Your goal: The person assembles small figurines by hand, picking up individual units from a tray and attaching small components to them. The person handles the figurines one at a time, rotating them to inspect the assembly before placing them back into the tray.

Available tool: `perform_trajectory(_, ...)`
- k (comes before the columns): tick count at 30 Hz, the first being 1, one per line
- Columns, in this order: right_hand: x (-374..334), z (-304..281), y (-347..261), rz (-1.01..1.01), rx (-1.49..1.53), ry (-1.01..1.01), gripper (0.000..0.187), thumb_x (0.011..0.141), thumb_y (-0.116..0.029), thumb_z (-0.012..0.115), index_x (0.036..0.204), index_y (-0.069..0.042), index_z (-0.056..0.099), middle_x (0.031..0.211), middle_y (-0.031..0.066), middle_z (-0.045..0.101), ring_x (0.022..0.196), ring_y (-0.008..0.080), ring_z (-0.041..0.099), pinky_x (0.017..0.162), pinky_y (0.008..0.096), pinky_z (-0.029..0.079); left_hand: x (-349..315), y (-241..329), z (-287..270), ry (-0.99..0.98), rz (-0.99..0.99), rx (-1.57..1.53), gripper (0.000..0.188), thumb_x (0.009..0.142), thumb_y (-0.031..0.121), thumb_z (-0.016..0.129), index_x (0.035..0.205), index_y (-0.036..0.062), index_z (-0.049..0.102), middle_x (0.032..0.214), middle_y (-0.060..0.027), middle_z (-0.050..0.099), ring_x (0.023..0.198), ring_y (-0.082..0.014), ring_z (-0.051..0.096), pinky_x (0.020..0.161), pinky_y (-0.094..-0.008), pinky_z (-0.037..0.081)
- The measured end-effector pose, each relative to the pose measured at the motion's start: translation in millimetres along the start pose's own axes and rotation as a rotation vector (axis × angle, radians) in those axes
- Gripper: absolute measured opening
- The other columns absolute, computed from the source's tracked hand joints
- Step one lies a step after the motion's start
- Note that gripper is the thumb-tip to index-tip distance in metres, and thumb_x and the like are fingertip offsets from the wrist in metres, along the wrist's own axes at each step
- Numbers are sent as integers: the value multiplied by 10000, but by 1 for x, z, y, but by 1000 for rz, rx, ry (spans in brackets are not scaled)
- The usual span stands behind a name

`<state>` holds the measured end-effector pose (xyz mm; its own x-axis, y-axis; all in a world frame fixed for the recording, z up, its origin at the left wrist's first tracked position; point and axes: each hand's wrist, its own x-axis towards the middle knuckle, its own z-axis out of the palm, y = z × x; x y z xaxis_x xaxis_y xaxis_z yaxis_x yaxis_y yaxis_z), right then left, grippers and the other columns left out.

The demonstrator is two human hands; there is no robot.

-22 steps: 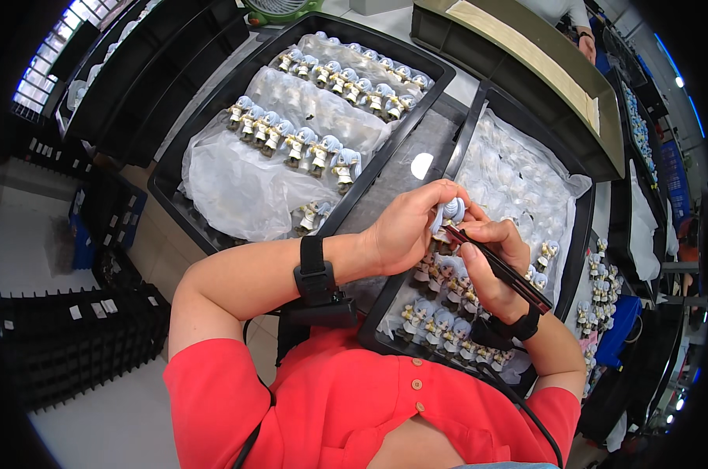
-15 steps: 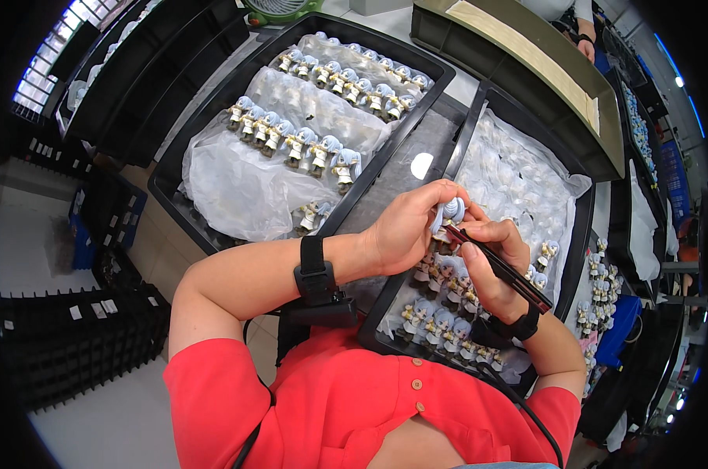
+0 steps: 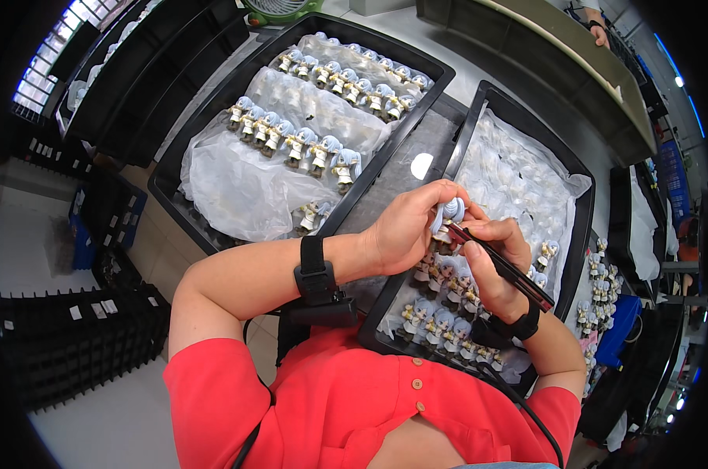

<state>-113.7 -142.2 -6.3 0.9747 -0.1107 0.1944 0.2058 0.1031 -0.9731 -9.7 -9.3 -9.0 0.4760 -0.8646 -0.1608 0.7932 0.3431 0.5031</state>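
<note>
My left hand (image 3: 410,223) is closed around a small figurine (image 3: 452,209) with pale blue hair and light clothing, held above the right black tray (image 3: 465,133). Between the thumb and fingers of my right hand (image 3: 498,262) is a slim dark red and black tool, which looks like tweezers (image 3: 518,275). Its tip meets the figurine's front; the exact contact is too small to make out. Below my hands, rows of similar figurines (image 3: 440,320) lie in the same tray, on and beside clear plastic sheeting (image 3: 510,172).
At the left, another black tray (image 3: 354,205) holds rows of figurines between plastic sheets. An olive bin (image 3: 526,59) stands behind the right tray. More figurines (image 3: 600,285) lie at the right. Black crates (image 3: 80,336) are stacked at the lower left. Another person's hand (image 3: 600,35) shows at top right.
The olive bin has shifted to the right. The other person's hand at the top right has moved slightly up and right. My hands, the figurine and the tweezers are almost still.
</note>
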Motion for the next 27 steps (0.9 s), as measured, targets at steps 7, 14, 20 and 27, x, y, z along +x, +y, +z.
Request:
perform_trajectory(7,5,-7,10,-203,-212,-74,175,817,63,560,964,-15,506,994,143,645,1020,209,597,1052,451,337,0,0,1,8,-1,8,271,941,202,375,931,4,561,946,-114,612,890,-169,586,846,-313,456)
perform_trajectory(14,3,-6,10,-170,-190,-49,189,809,69,565,974,-11,520,992,141,644,1161,300,525,1034,433,342,2,-1,-8,-60,2,34,271,963,230,364,994,29,542,1024,-128,605,955,-181,581,877,-334,461)
perform_trajectory(20,4,-7,9,-187,-223,-55,196,804,72,566,974,-15,521,976,133,643,1168,301,520,1024,431,351,2,-2,-6,-54,10,52,268,963,229,362,993,32,541,1020,-124,602,954,-181,579,877,-331,457)
perform_trajectory(27,3,-6,9,-163,-223,-52,196,799,66,569,971,-16,521,993,143,643,1137,287,542,1032,435,345,2,-1,-6,-42,1,27,269,956,218,367,971,21,549,984,-109,602,925,-168,575,861,-323,458)
